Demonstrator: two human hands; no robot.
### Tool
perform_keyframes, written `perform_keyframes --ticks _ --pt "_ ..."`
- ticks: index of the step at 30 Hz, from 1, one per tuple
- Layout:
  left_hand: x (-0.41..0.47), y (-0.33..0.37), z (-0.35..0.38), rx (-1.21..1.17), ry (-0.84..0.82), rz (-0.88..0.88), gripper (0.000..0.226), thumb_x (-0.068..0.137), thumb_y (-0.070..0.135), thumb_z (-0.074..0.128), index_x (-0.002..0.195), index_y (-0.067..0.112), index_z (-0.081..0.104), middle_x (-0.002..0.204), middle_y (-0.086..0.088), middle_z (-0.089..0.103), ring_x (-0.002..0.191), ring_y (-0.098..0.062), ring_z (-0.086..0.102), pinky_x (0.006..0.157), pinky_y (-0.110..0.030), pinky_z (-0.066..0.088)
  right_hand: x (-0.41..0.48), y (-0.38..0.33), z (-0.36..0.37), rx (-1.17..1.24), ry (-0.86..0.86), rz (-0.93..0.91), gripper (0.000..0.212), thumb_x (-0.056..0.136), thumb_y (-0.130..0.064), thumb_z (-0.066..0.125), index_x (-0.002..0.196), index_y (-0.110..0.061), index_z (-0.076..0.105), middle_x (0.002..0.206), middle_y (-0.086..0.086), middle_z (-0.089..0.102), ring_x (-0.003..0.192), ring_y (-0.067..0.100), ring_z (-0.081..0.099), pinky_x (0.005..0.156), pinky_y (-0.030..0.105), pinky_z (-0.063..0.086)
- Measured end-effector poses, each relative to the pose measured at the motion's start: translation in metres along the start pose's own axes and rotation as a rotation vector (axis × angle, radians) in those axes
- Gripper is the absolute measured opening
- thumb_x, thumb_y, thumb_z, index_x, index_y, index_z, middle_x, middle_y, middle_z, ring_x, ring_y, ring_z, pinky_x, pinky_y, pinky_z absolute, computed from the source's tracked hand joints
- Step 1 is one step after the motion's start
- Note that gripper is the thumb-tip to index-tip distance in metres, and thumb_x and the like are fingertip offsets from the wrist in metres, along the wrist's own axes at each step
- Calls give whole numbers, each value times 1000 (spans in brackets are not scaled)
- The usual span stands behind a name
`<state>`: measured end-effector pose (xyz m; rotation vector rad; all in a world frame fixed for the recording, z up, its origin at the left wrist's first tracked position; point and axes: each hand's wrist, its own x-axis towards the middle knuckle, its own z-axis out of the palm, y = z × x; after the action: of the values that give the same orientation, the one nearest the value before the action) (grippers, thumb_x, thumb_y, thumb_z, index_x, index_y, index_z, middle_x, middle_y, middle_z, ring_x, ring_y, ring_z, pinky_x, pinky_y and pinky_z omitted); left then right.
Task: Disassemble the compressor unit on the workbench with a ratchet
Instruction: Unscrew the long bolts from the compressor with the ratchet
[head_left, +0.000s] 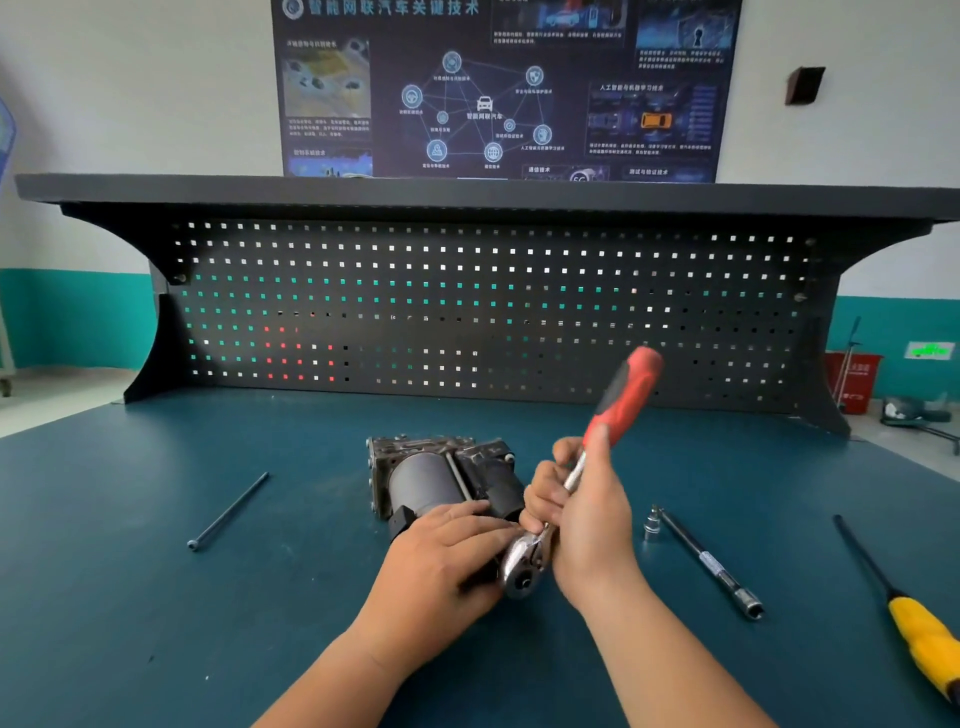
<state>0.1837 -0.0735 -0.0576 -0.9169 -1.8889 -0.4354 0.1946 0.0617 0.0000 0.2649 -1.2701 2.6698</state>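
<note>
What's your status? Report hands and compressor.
Right hand grips ratchet shaft. Left hand at compressor, fingers touching ratchet head. Long bolt lies clear, left.

Ratchet (582, 470) handle red-black, head chrome; compressor unit (441, 478) dark grey; workbench (156, 597) teal.

Head view looks forward and down; close over workbench (156, 597).

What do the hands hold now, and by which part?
The right hand grips the ratchet by its metal shank, between the head and the red grip. The left hand only rests on the compressor unit.
</note>
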Motion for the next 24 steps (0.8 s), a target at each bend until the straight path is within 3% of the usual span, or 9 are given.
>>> perform_keyframes --ticks 5,9,12,16,18,20,24 --pt "-1 -5 -3 -1 -20 56 13 68 15 71 80 13 76 89 7 72 99 -16 64 79 -29 53 -10 -1 9 -340 -340 -161 39 82 -49 34 81 -10 38 45 -9 29 39 7 23 42 23 23" --pt "0 -4 -2 -38 -20 59 7 67 11 69 73 11 73 84 7 72 99 -16 64 82 -29 52 -16 1 9 -445 -401 -237 37 83 -44 37 94 -10 43 50 -12 31 43 6 26 46 24 24" --pt "0 -2 -2 -24 -38 31 15 73 19 64 80 13 76 87 10 73 96 -16 67 79 -26 53 -14 3 8 -331 -238 -227 34 88 -43 37 102 -13 47 49 -10 31 41 5 25 42 18 26" --pt "1 0 -3 -55 -37 -30 26 80 27 55 89 14 76 92 10 73 95 -15 66 85 -24 48 -4 8 -2 147 310 -29 33 99 -42 38 79 -18 47 40 -9 30 32 7 26 41 23 29" --pt "1 0 -4 -69 -33 -42 27 81 28 55 89 14 76 93 10 73 94 -14 67 86 -23 47 0 9 -7 310 472 78 37 99 -44 37 75 -17 44 35 -9 34 26 7 31 46 26 27" --pt "2 1 -4 -53 -33 -34 26 81 27 54 88 14 76 92 10 73 94 -14 67 85 -24 48 0 10 -6 348 491 88 38 99 -45 38 74 -17 43 34 -9 33 26 7 31 43 25 28" --pt "1 2 -5 -40 -37 -25 26 80 26 54 87 13 75 90 9 72 94 -14 66 83 -25 48 -2 10 1 251 313 -5 32 99 -41 37 79 -17 42 40 -9 27 31 6 24 33 16 25"
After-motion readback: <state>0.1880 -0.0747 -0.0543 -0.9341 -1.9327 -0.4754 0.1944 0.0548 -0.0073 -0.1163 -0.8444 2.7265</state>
